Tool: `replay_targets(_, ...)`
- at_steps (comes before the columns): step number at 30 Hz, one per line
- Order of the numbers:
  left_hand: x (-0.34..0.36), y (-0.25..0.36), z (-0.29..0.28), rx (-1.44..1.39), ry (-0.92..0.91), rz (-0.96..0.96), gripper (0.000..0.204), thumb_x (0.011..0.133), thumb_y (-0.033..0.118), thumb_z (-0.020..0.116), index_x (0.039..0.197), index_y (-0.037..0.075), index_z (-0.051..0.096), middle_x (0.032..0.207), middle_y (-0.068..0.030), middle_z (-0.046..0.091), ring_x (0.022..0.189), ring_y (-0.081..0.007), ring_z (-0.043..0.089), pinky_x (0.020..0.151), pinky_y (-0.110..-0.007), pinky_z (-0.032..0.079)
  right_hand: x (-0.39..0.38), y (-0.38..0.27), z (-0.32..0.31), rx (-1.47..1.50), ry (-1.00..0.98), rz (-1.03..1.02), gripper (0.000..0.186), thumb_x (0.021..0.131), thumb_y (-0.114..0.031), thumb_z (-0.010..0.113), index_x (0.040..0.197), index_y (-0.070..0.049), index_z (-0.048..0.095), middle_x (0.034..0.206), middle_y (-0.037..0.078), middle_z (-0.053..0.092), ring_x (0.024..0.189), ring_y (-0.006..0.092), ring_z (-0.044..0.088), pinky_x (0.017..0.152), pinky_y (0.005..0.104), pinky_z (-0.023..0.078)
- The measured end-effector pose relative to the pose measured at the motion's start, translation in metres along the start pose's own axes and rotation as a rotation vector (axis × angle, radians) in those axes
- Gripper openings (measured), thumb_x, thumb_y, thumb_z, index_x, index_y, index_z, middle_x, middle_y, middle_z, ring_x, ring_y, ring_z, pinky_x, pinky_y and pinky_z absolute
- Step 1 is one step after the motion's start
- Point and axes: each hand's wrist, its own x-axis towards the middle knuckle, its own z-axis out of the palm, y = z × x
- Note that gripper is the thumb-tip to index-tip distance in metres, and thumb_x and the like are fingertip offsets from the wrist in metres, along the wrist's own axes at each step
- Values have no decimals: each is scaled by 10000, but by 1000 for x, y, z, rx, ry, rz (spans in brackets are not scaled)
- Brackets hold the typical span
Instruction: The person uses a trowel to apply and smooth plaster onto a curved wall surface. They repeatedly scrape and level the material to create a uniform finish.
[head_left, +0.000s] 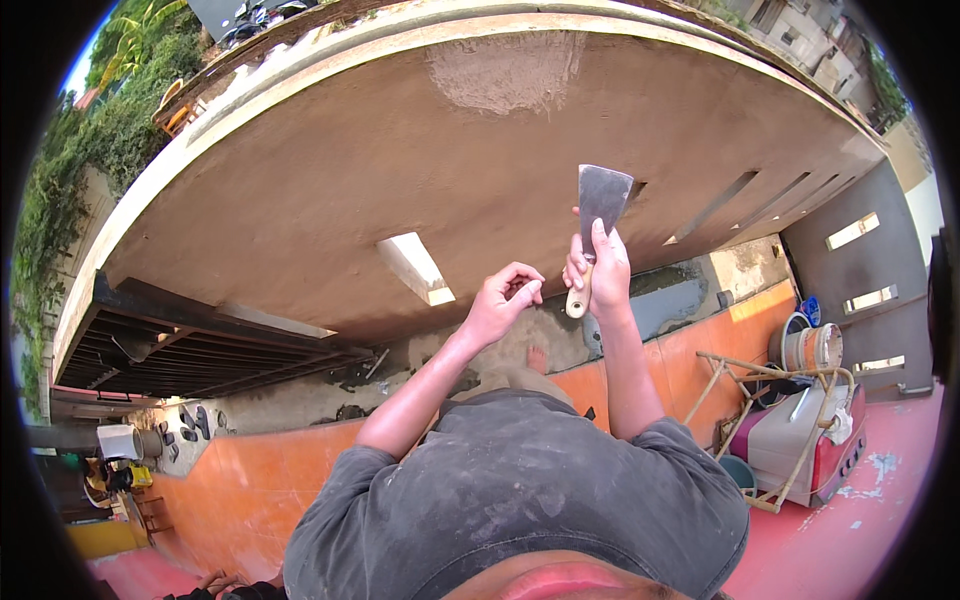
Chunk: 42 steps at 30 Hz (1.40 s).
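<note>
My right hand grips the pale wooden handle of a putty knife, its wide grey steel blade pointing up in front of a brown plastered wall. My left hand is raised just left of it, fingers curled with thumb and fingertips pinched together; I see nothing in it. A rougher, lighter patch of fresh plaster sits high on the wall. A narrow slot opening in the wall lies to the left of my hands.
Several slot openings cut the wall at right. An orange floor with a grey mortar strip runs below. A bucket, a wooden frame and a red-and-white machine stand at right. Dark roof slats are at left.
</note>
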Motion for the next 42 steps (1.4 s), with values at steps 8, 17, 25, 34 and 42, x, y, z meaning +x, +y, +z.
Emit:
replay_targets(8, 129, 36, 39, -353, 146, 186, 360, 1080, 261, 517, 1330, 2, 522, 1214, -112, 668, 1112, -157, 622, 957, -333, 513, 59, -63, -33, 106, -384, 193, 288, 1118, -331, 417, 1075, -52, 476, 708, 39, 479, 511, 106, 471, 473, 278, 443)
replay_targets(17, 202, 99, 75, -412, 412, 203, 296, 1097, 291, 487, 1149, 23, 602, 932, -82, 705, 740, -119, 658, 680, -284, 559, 108, -73, -62, 253, -682, 312, 284, 1111, -268, 433, 1280, -40, 426, 787, 75, 516, 438, 124, 441, 396, 256, 398)
replay_targets(25, 227, 97, 73, -331, 454, 162, 436, 1099, 415, 438, 1052, 22, 623, 759, -87, 661, 609, -143, 626, 552, -279, 509, 118, -70, -71, 412, -698, 372, 320, 1120, -313, 401, 1383, -131, 396, 597, 19, 402, 359, 71, 338, 320, 219, 288)
replay_targets(34, 224, 113, 79, -355, 464, 128, 526, 1099, 442, 365, 968, 10, 635, 710, -92, 638, 530, -167, 603, 480, -299, 495, 103, -86, -56, 371, -651, 399, 238, 1124, -291, 391, 1144, -72, 483, 563, 9, 399, 364, 74, 343, 334, 225, 303)
replay_targets(42, 227, 121, 80, -322, 579, 94, 541, 1095, 439, 379, 924, 0, 645, 682, -71, 634, 537, -150, 613, 478, -302, 506, 119, -81, -61, 248, -721, 322, 251, 1114, -278, 416, 1137, -34, 470, 537, 9, 396, 344, 71, 331, 318, 231, 283)
